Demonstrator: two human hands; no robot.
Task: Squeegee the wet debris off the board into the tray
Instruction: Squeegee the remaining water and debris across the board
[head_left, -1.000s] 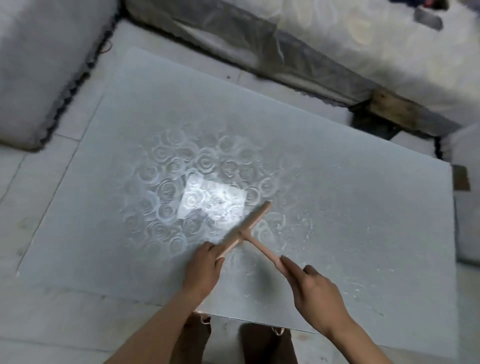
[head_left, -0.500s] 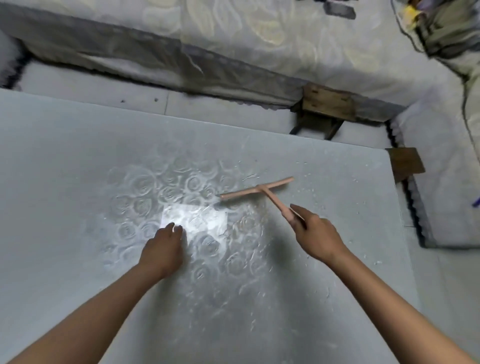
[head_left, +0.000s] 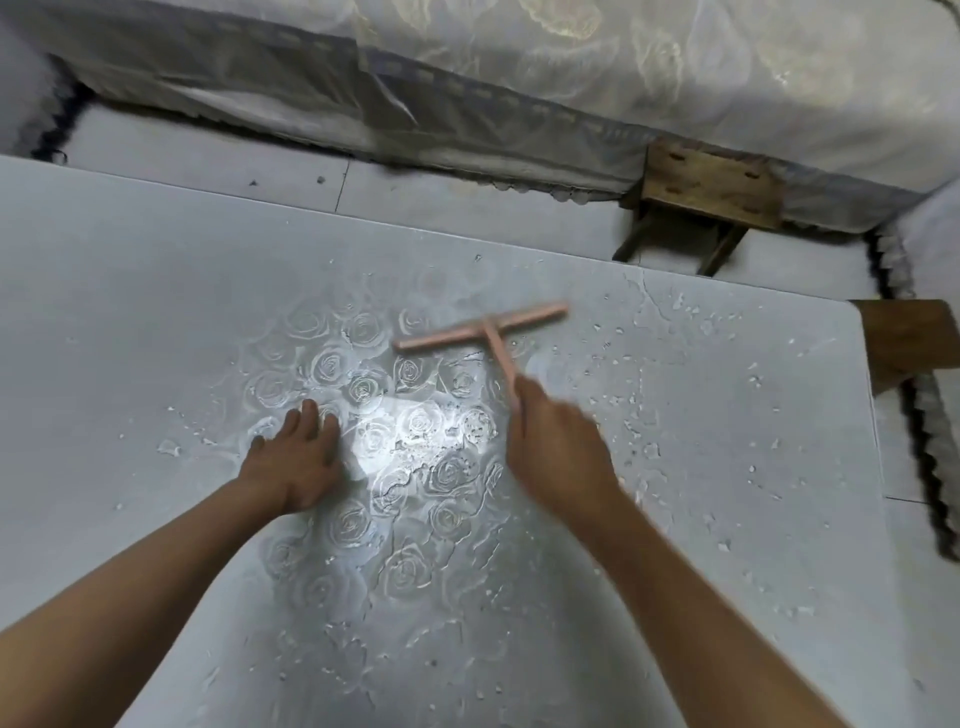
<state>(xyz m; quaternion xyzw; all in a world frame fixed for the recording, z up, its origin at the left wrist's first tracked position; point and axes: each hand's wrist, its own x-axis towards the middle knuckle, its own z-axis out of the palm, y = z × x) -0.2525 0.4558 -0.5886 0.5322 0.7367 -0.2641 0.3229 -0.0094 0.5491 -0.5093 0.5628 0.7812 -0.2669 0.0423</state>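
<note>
A large pale grey board (head_left: 130, 312) fills most of the head view, wet in the middle with a faint rose pattern. White flecks of debris (head_left: 639, 431) lie scattered over its right half. A pink T-shaped squeegee (head_left: 480, 330) has its blade on the board, far of centre. My right hand (head_left: 558, 449) grips the squeegee's handle from the near side. My left hand (head_left: 296, 452) rests flat on the wet patch, fingers spread, left of the squeegee. No tray is in view.
Beyond the board's far edge runs a strip of tiled floor (head_left: 218, 156), then a bed draped in pale floral cloth (head_left: 675, 67). A wooden bed leg (head_left: 711, 192) stands at the far right. A second wooden block (head_left: 909, 332) sits past the board's right edge.
My left hand let go of the squeegee blade and now lies flat on the board. My right hand pushed the squeegee away from me and to the right. The camera swung right.
</note>
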